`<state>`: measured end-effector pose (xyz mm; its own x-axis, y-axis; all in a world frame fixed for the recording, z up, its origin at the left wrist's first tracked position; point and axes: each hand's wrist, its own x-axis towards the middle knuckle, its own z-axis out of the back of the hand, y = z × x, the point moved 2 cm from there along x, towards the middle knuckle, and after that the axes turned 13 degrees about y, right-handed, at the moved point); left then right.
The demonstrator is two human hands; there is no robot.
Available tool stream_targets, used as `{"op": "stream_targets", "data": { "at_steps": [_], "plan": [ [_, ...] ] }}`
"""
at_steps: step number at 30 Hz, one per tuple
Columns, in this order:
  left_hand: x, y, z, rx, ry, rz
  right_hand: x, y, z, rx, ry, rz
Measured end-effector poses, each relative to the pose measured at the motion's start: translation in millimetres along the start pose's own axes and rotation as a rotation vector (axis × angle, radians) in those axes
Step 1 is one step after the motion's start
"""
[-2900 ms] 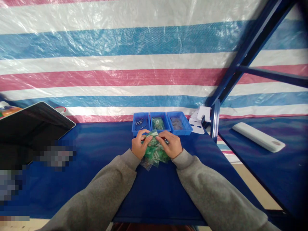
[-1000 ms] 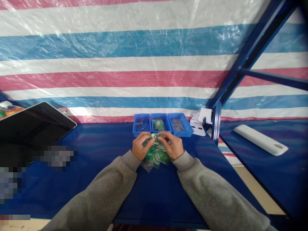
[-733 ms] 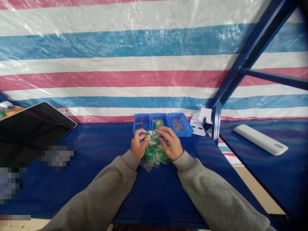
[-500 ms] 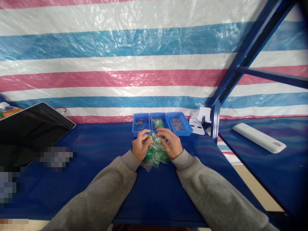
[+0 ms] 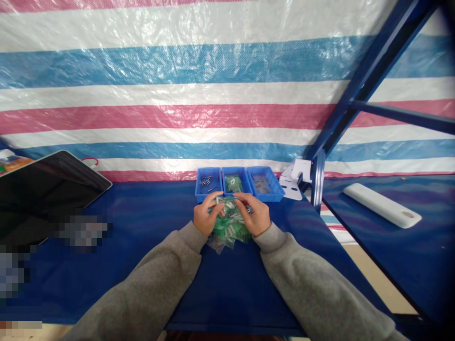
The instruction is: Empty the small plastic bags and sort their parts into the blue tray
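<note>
Between my hands is a small clear plastic bag [image 5: 227, 202] with a greenish tint, stretched along its top edge. My left hand [image 5: 207, 215] pinches its left side, and my right hand [image 5: 255, 215] pinches the right side. Beneath it, a pile of small green and clear plastic bags [image 5: 227, 233] lies on the blue table [image 5: 227, 289]; pale pieces show inside some. Some small metal parts [image 5: 250, 209] are partly hidden by my right hand. Just beyond stand three blue bins: the left bin [image 5: 209, 169] with metal pins, the middle bin [image 5: 234, 169] with green bags, the right bin [image 5: 279, 187] with greyish bags.
White cut pieces [image 5: 291, 190] lie right of the bins by a blue metal post [image 5: 317, 182]. A white oblong device [image 5: 382, 204] rests on the right-hand table, across a gap. A black-screened panel [image 5: 53, 194] is at the left. A striped plastic sheet [image 5: 213, 116] hangs behind.
My hands have drawn slightly apart. The bag between them, bunched before, is now spread flat with its top edge taut. The bins and pile stay in place.
</note>
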<state>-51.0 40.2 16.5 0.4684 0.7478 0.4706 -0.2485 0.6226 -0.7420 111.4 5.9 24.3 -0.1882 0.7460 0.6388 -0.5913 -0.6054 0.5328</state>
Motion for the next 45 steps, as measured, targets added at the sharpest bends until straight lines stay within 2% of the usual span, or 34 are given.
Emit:
{"op": "stream_targets", "data": {
  "at_steps": [9, 17, 19, 22, 23, 27, 32, 38, 45],
  "plan": [
    [-3, 6, -1.2, -0.107, 0.07, 0.093, 2, 4, 1, 0.021, 0.045, 0.081],
    [-5, -4, 0.4, -0.046, 0.162, 0.023, 0, -2, -4, -0.027, 0.094, 0.114],
    [-4, -4, 3.0, 0.004, 0.099, -0.032, 0, -3, -3, -0.019, 0.08, 0.107],
    [-3, -4, 7.9, 0.005, -0.111, -0.129, 0, -2, -3, 0.001, 0.066, 0.092],
    [-2, -4, 8.2, 0.004, -0.134, -0.145, 1, -2, -3, 0.008, 0.061, 0.084],
    [0, -2, 3.7, 0.112, -0.041, -0.11, 1, -2, -4, 0.007, 0.049, 0.049],
    [-2, -1, 1.3, 0.191, -0.12, -0.112, 0, -7, -8, -0.049, 0.056, 0.004],
    [-3, -2, 0.3, 0.2, -0.212, -0.133, -2, -3, -8, 0.034, 0.063, -0.053],
    [-4, 4, 1.2, 0.118, -0.188, -0.039, -1, 0, -2, 0.053, 0.08, 0.035]
  ]
}}
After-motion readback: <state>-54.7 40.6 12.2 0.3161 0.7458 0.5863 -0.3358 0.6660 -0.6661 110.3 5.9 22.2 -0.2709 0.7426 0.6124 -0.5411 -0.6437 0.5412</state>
